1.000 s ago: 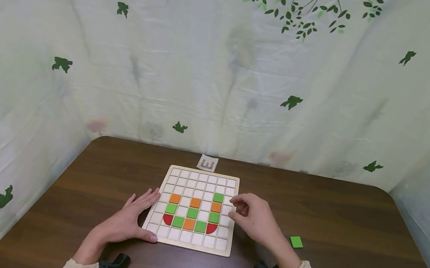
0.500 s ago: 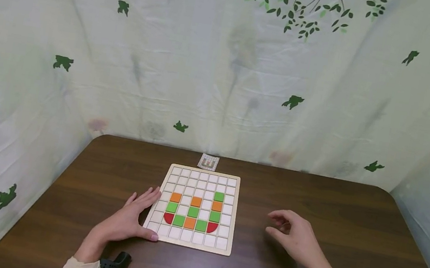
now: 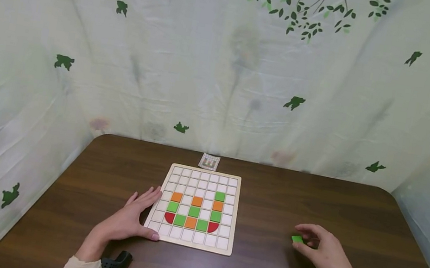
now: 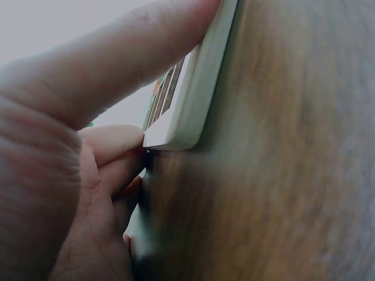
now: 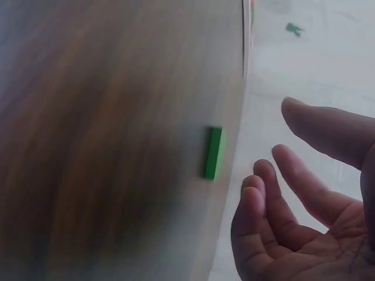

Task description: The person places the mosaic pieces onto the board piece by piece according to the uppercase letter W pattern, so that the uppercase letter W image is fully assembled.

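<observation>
A white grid board with a pale wooden frame [image 3: 210, 250] lies on the table, bearing green, orange and red tiles in several cells. My left hand [image 3: 127, 218] rests at its left side, thumb on the near left corner and fingers along the edge. In the left wrist view the thumb [image 4: 135, 52] lies over the board's edge [image 4: 196, 111]. To the right, a loose green square tile [image 3: 297, 239] lies flat on the table. Over it hovers my right hand [image 3: 327, 252], thumb and forefinger apart. The right wrist view shows a gap between the fingers [image 5: 304, 184] and the tile [image 5: 214, 153].
Behind the board, a small card with a printed grid pattern [image 3: 208, 162] lies near the far edge of the brown wooden table [image 3: 273, 190]. A pale curtain with leaf and bird prints [image 3: 223, 83] hangs beyond the table and at both sides.
My right hand has moved from the board's right edge rightward to the loose green tile. The left hand stays at the board.
</observation>
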A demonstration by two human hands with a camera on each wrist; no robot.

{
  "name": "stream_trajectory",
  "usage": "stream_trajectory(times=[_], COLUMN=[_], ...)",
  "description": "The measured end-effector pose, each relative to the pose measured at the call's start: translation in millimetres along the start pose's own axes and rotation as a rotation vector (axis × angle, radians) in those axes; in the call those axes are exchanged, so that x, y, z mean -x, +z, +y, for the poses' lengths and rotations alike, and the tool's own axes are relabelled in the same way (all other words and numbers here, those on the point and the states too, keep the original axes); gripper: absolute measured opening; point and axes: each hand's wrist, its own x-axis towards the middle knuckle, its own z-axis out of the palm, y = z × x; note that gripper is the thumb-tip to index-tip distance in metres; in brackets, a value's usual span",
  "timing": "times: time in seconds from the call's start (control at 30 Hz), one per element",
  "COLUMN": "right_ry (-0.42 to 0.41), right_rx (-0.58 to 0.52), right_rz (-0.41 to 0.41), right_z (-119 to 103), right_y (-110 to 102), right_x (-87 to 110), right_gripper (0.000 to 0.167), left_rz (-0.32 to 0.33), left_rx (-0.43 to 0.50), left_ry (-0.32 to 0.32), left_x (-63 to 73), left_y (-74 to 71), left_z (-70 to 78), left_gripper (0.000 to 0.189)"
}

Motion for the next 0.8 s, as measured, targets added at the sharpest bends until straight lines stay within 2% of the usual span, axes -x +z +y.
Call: stream_trajectory(times=[0.43,0.67,0.8], right_ry=[0.024,0.005,0.022], right_rx=[-0.007,0.048,0.09], right_rz=[-0.122,-0.112,-0.102], right_z=[19,18,16], right_y=[-9,-6,-4], right_x=[-6.1,-7.6,-8.5], right_gripper=[0.042,0.039,0.037], left_rz=[-0.001,-0.001,-0.001], left_rx=[0.003,0.004,0.006], left_ry=[-0.003,0.0,0.003], left_x=[0.5,0.7,0.7], left_y=[-0.6,-1.2,-1.7], left_z=[1.3,1.5,2.4], left_gripper=[0.12,0.119,0.119])
